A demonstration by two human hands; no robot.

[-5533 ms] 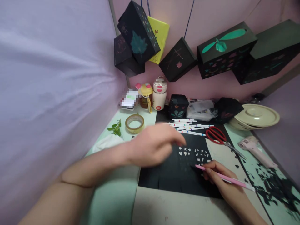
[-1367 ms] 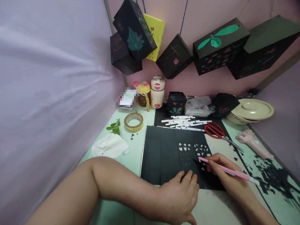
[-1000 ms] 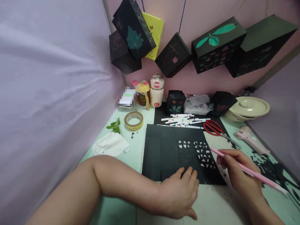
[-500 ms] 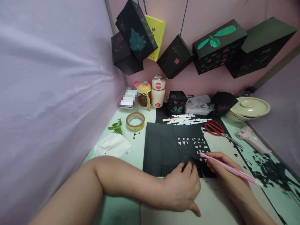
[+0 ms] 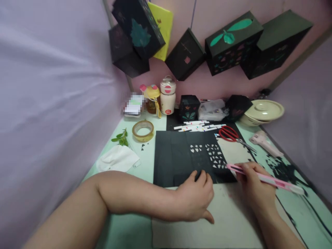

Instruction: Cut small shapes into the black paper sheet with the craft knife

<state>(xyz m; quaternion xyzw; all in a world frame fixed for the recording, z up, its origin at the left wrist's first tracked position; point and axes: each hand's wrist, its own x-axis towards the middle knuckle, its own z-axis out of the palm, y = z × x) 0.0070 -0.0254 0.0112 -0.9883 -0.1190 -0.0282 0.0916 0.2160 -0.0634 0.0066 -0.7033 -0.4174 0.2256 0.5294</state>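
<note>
A sheet of black card [image 5: 163, 157] with fold lines lies on a pale board [image 5: 186, 233]. Small hearts, stars and triangular cut-outs show in its right half. My left hand [image 5: 195, 197] rests across the card's front edge, fingers apart and fingertips on the card, thumb pointing toward me. In my right hand [image 5: 255, 185] is a slim pink craft knife [image 5: 267, 178], gripped like a pen. Its front end points left, by the right edge of the cut-outs; whether it touches the card I cannot tell.
Red-handled scissors [image 5: 229, 134], white markers [image 5: 198, 126] and a tape roll [image 5: 143, 131] lie behind. A hot glue gun [image 5: 266, 143] and black scraps [image 5: 278, 169] are at right. A mask [image 5: 116, 159] lies left; black boxes [image 5: 185, 54] hang above.
My right hand and the craft knife have moved right, off the middle of the cut-outs to their edge. My left hand keeps its place on the card. The whole view has shifted slightly.
</note>
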